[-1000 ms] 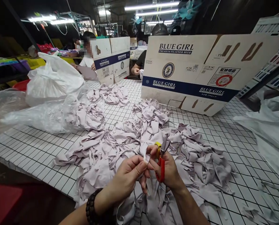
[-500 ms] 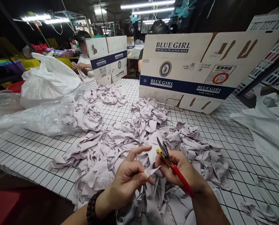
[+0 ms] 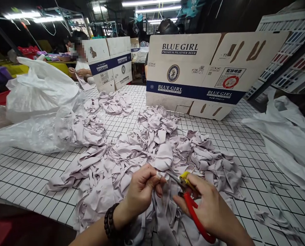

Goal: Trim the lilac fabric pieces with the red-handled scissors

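Observation:
My left hand (image 3: 142, 189), with a dark beaded bracelet (image 3: 110, 220) on its wrist, pinches a pale lilac fabric strip (image 3: 158, 175) between thumb and fingers. Held in my right hand (image 3: 208, 201) is a pair of scissors (image 3: 192, 212) with red handles and a yellow part near the pivot. The blades point left, their tips close to the pinched cloth; whether they touch it I cannot tell. Beneath both hands spreads a heap of pale lilac fabric pieces (image 3: 109, 191), some with long narrow straps.
Cardboard beer boxes (image 3: 188, 65) stand upright across the table (image 3: 27, 174). At the left lie a white plastic bag (image 3: 42, 90) and a clear bag (image 3: 40, 133). On the right are another white bag (image 3: 285, 133) and fabric scraps (image 3: 272, 218). Behind the smaller box sits a person (image 3: 82, 68).
My right hand has turned the scissors from pointing up to pointing left and moved them down toward the cloth. The left fingers have curled in around the strip. The view has shifted slightly right.

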`<action>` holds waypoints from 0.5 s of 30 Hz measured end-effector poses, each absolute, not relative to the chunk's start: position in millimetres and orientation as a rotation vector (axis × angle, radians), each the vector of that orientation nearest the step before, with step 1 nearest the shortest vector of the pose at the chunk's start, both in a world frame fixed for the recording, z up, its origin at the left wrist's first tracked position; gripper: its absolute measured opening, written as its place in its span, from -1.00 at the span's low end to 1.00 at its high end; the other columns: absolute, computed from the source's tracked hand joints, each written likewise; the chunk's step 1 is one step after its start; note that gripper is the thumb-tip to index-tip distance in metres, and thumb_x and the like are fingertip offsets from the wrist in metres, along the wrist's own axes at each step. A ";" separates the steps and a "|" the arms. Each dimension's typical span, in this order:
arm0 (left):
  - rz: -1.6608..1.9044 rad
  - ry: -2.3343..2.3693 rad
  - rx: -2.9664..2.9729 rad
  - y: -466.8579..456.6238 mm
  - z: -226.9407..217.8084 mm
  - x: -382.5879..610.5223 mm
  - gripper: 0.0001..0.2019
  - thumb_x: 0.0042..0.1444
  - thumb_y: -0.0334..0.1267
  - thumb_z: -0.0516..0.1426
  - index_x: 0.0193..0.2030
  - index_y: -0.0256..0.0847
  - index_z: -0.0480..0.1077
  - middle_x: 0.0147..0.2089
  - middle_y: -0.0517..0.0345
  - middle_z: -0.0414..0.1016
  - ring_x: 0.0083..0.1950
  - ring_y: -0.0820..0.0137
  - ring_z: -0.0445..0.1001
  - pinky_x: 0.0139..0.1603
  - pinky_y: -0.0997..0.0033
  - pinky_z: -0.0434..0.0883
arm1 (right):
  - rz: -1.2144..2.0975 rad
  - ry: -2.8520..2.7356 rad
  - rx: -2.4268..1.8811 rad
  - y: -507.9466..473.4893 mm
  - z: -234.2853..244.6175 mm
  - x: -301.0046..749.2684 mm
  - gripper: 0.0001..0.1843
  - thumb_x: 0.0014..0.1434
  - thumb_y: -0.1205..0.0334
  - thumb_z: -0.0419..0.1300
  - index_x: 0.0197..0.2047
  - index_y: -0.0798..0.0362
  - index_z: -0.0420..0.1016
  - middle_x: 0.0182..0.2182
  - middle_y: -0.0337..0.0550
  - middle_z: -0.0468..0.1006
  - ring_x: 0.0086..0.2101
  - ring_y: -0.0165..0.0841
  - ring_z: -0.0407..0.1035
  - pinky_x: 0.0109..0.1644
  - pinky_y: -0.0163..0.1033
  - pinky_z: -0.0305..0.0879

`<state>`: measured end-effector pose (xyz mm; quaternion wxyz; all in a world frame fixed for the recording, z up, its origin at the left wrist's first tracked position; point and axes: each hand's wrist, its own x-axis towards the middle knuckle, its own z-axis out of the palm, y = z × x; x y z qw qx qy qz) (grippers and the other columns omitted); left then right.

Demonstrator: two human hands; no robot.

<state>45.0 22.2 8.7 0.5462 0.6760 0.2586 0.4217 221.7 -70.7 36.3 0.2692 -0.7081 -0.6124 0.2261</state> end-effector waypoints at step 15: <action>0.947 0.635 1.549 20.3 9.4 43.8 -0.69 0.24 -0.13 0.09 -0.50 -0.21 0.36 -0.52 0.22 0.32 -0.65 0.51 0.34 -0.53 0.46 0.24 | 0.393 -1.759 -1.970 -69.3 36.8 203.2 -0.78 0.10 0.08 0.22 -0.41 -0.03 0.28 -0.46 -0.20 0.46 -0.47 -0.30 0.38 -0.41 -0.24 0.29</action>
